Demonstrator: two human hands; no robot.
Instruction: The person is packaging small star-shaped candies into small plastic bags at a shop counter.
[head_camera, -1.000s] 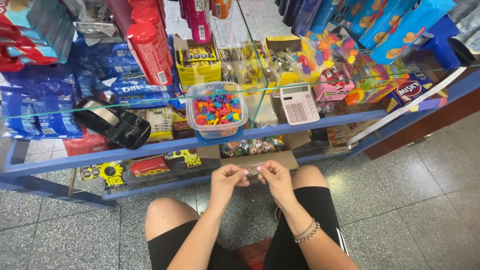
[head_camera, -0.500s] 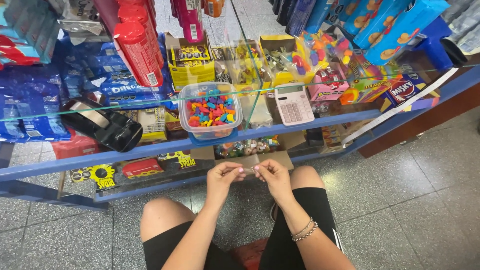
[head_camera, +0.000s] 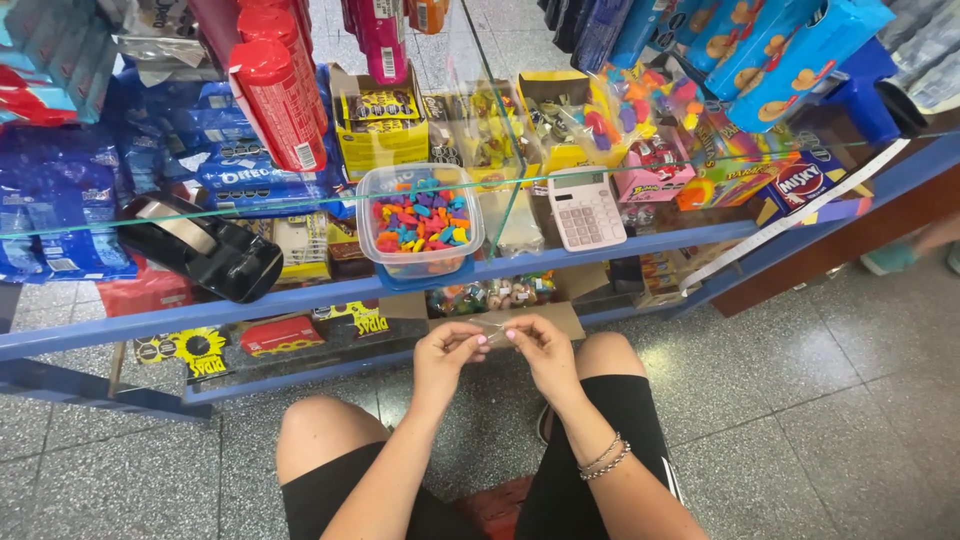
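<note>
1. The person sits in front of a blue counter (head_camera: 620, 245) with a glass top, knees just under its front edge

2. The left hand (head_camera: 447, 352) and the right hand (head_camera: 540, 348) are close together, below the front edge of the counter and above the lap

3. Between them is a small clear strip (head_camera: 492, 329). It is thin and see-through, so it is hard to tell just what it is. It may be a bit of tape or a wrapper

4. The strip lies sideways, from one hand to the other. Its long way runs left to right, about even with the front edge of the counter

5. Both hands are pinched shut on the strip. The left fingertips (head_camera: 472, 337) hold one end and the right fingertips (head_camera: 513, 334) hold the other end. Both hands are just as near to it, as each has an end

6. On the counter, just past the hands, sits a clear tub (head_camera: 372, 215) full of bright little sweets. It is near the front edge, in the middle

7. A black tape holder (head_camera: 205, 250) sits toward the left end of the counter. A pale calculator (head_camera: 587, 208) lies to the right of the tub

8. The right wrist wears thin bracelets (head_camera: 603, 459)
</note>
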